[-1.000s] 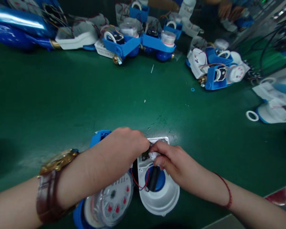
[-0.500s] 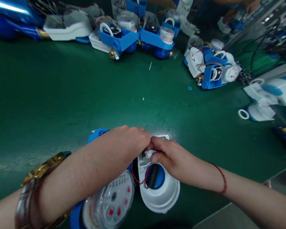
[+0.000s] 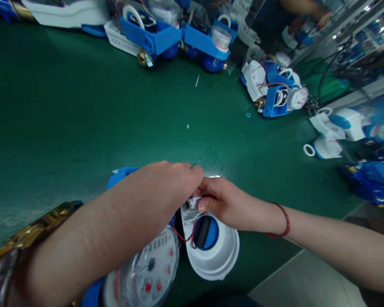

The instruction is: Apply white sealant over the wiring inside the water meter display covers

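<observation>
A white plastic meter cover (image 3: 228, 251) lies with its hollow side up on the green bench. Inside its round part are a blue disc (image 3: 213, 232) and a black cylinder (image 3: 203, 232); thin red and black wires (image 3: 183, 238) run out to the left. My right hand (image 3: 222, 202) pinches a small white part (image 3: 193, 202) at the cover's narrow end. Against it, my left hand (image 3: 179, 181) is closed, its fingertips hidden behind the knuckles. Below my left forearm sits a water meter (image 3: 153, 266) with a clear dial and red pointers, in a blue casing (image 3: 123, 175).
Several blue-cased meters (image 3: 160, 40) line the bench's far side. Another meter assembly (image 3: 278, 91) lies at the right, near white covers (image 3: 328, 145) and a blue meter body (image 3: 368, 181). Another person's hand (image 3: 321, 17) shows at the top right. The bench edge runs lower right.
The view has shifted, so the bench things appear higher and farther left. Both hands stay together at the cover's narrow end, with little change in grip.
</observation>
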A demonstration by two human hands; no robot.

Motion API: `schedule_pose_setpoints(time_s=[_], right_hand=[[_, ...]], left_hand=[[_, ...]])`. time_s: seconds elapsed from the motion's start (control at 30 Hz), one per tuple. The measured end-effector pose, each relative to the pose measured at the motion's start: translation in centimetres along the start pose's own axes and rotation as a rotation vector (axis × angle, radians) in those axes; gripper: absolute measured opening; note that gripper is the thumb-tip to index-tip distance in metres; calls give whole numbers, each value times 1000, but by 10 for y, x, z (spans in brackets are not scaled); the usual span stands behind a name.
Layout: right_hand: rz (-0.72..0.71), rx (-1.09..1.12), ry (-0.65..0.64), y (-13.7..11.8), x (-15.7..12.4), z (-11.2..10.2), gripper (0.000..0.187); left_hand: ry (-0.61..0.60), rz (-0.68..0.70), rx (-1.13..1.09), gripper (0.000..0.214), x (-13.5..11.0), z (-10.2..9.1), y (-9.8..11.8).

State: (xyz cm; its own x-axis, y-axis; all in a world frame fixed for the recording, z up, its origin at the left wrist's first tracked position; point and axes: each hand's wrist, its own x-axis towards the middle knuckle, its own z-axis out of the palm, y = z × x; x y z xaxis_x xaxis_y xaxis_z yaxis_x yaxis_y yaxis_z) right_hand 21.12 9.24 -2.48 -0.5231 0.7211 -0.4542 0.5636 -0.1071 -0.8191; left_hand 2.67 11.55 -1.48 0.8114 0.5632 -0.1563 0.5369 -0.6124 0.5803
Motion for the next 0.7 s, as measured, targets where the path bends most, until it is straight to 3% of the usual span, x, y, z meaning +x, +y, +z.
schedule_pose_setpoints(time_s=[0.17,0.7], right_hand=[[39,37,-6,0,-1,-3,18],[165,229,-8,3,-15,-9,13]], left_hand=[[-97,-65,53,34,3,-8,4],[-8,-9,37,33,-1,2,-1]])
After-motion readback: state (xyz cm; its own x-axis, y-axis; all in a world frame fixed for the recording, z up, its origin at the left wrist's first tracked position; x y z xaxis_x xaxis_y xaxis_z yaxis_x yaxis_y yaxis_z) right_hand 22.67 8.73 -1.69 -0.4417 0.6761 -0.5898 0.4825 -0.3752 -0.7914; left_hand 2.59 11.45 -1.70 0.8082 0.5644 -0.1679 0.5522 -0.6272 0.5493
